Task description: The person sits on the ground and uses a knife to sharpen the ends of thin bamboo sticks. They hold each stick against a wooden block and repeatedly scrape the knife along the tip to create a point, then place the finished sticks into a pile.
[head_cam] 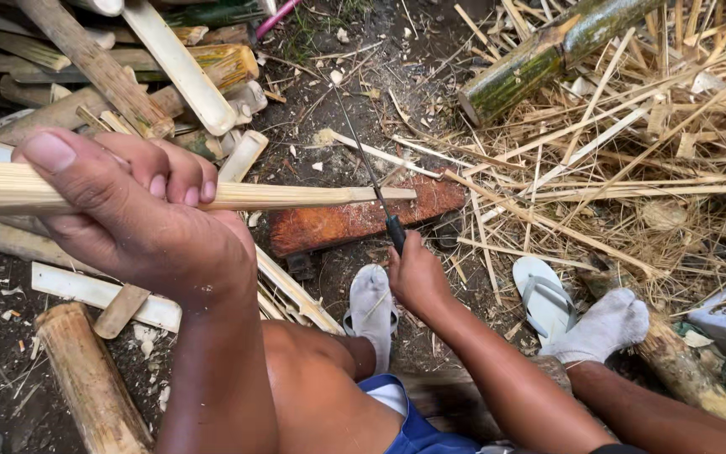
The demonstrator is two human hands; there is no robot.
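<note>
My left hand (128, 206) grips a long pale bamboo slat (296, 197) held level across the view, its far end resting over a reddish wooden block (338, 223). My right hand (415, 273) holds the dark handle of a long thin blade, a knife (363, 151), whose edge meets the slat's tip near the block. My two feet in white socks (371, 307) rest on the ground below, one beside a white sandal (544, 294).
Cut bamboo pieces (170, 67) are stacked at the upper left. A green bamboo pole (548, 50) lies at the top right over a heap of thin bamboo strips (632, 168). A short log (86, 378) lies at the lower left. The ground is dark soil.
</note>
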